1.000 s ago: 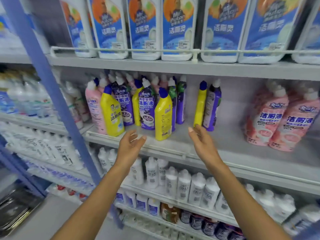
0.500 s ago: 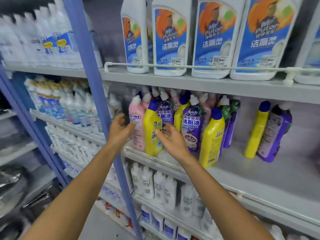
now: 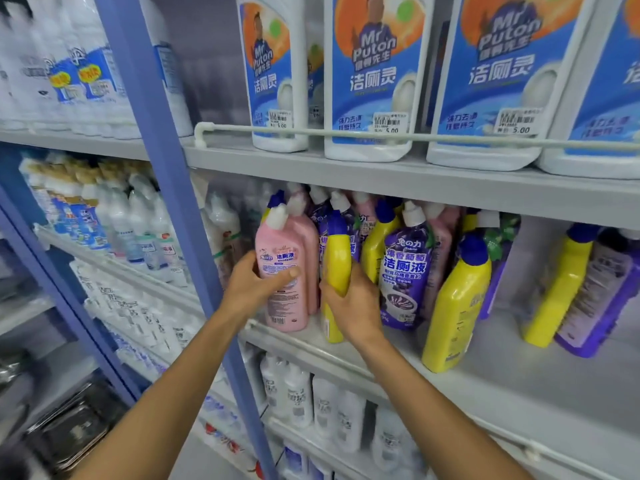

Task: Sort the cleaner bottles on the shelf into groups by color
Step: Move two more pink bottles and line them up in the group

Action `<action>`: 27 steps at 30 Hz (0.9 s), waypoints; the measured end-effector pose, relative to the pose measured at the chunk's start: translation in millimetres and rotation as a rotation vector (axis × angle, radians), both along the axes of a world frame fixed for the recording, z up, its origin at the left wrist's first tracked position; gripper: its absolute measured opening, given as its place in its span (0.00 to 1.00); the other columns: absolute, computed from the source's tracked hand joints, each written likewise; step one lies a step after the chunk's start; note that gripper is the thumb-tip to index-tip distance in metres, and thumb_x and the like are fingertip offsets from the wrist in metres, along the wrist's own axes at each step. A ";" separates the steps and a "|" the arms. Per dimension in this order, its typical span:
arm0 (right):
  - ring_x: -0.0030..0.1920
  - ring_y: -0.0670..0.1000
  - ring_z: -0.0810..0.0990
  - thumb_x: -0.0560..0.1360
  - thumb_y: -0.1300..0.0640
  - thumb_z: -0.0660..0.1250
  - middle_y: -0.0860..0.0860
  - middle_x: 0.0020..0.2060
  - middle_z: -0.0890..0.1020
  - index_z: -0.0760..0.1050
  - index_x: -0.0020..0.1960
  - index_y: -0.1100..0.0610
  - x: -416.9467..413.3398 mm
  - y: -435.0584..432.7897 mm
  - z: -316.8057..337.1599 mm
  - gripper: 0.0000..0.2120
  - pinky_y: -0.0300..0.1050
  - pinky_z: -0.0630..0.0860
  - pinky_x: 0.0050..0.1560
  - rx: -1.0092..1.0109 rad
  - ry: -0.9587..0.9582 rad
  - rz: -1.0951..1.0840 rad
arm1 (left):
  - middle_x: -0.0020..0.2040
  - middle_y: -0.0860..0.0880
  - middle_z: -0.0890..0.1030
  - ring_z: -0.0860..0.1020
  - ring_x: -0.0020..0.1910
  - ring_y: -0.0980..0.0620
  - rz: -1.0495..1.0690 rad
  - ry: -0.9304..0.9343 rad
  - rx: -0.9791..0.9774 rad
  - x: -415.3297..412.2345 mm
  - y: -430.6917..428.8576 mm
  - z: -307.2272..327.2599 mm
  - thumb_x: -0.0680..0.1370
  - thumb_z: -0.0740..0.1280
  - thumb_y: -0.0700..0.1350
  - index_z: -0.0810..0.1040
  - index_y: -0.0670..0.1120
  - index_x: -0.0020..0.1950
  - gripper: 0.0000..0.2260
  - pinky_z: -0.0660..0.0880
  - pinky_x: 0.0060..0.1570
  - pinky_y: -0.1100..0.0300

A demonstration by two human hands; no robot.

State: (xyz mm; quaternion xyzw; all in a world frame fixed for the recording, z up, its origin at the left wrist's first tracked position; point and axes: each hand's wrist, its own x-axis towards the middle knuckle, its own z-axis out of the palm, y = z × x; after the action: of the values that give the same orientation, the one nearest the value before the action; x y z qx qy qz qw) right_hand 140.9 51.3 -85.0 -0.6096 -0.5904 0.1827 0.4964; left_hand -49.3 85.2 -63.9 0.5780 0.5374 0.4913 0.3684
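Half a second ago both hands only reached in; now the left hand has its grip clamped on the pink plastic bottle and the right hand on the yellow blue-capped bottle, both on the grey middle shelf, so the sorting looks just begun.

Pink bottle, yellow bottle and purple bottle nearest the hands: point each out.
pink bottle (image 3: 282, 271), head view, on its front label.
yellow bottle (image 3: 337, 258), head view, on its upper body.
purple bottle (image 3: 403, 268), head view, on its label text.
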 end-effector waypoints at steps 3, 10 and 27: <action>0.52 0.58 0.82 0.76 0.54 0.74 0.56 0.52 0.83 0.74 0.65 0.60 26.9 -4.0 -0.7 0.21 0.41 0.68 0.45 -0.039 -0.052 -0.031 | 0.54 0.51 0.87 0.86 0.50 0.57 -0.039 -0.007 0.019 1.1 0.0 -7.0 0.71 0.81 0.48 0.78 0.49 0.62 0.23 0.81 0.46 0.62; 0.57 0.57 0.82 0.70 0.41 0.72 0.52 0.56 0.84 0.72 0.69 0.52 54.5 -21.8 5.1 0.31 0.57 0.78 0.61 -0.124 0.013 -0.065 | 0.55 0.52 0.86 0.85 0.54 0.53 0.003 0.016 0.065 -17.4 8.5 -7.5 0.63 0.81 0.64 0.76 0.51 0.62 0.34 0.83 0.53 0.48; 0.63 0.51 0.80 0.72 0.51 0.72 0.52 0.65 0.81 0.74 0.71 0.56 -63.9 46.4 64.9 0.28 0.55 0.77 0.66 0.109 0.104 0.042 | 0.52 0.52 0.80 0.82 0.52 0.50 0.001 0.035 0.099 -29.7 20.7 -16.9 0.77 0.76 0.49 0.67 0.42 0.60 0.22 0.81 0.52 0.47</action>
State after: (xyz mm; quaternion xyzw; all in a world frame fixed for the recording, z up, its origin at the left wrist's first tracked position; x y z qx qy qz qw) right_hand 77.0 97.8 -20.1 -0.5587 -0.5854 0.1921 0.5552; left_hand -79.0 105.9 -80.8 0.6039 0.5190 0.5073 0.3295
